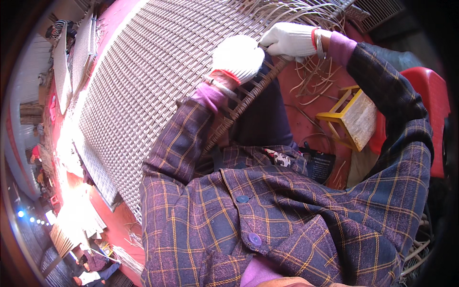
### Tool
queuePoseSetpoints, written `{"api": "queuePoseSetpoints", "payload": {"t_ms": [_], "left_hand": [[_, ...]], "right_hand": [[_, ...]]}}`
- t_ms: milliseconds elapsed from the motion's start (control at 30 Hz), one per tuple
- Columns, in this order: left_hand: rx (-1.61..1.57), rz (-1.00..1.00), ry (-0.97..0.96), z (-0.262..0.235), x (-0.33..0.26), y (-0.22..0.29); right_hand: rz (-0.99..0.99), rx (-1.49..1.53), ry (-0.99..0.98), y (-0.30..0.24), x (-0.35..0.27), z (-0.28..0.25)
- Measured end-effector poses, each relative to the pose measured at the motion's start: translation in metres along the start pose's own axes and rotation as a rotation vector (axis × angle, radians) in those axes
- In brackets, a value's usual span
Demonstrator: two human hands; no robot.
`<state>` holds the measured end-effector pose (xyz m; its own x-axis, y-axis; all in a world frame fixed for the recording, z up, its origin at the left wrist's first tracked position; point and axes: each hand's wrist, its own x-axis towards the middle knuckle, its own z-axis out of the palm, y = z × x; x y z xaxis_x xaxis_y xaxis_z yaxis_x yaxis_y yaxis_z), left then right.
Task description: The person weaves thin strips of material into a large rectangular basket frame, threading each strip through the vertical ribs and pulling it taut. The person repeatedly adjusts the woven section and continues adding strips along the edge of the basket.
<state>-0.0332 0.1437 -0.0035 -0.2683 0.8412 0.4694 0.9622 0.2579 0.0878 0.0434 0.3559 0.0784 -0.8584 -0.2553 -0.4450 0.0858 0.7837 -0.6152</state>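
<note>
From the head camera, we are seeing the left hand (237, 57) in a white glove curling closed on the woven wicker panel (143, 91) at its edge, right hand (289, 40) pinching loose cane strands (315, 71) beside it, yellow stool (351, 115) sitting nearby.

A small yellow-framed wooden stool (353, 116) stands at three o'clock on the red floor (299, 119), and a red plastic chair (432, 103) sits just beyond it toward the right rim. Loose pale cane strips (315, 81) lie scattered at one o'clock. More woven panels (71, 52) lean at ten o'clock. Other people (93, 268) crouch at seven o'clock.
</note>
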Motion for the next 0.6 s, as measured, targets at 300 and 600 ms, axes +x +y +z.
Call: {"api": "queuePoseSetpoints", "payload": {"t_ms": [300, 600], "left_hand": [[-0.229, -0.172, 0.191, -0.033, -0.019, 0.034], [-0.511, -0.331, 0.294, -0.050, -0.044, 0.051]], "right_hand": [[-0.226, -0.307, 0.201, 0.009, 0.004, -0.002], [-0.353, -0.900, 0.555, 0.061, -0.019, -0.025]]}}
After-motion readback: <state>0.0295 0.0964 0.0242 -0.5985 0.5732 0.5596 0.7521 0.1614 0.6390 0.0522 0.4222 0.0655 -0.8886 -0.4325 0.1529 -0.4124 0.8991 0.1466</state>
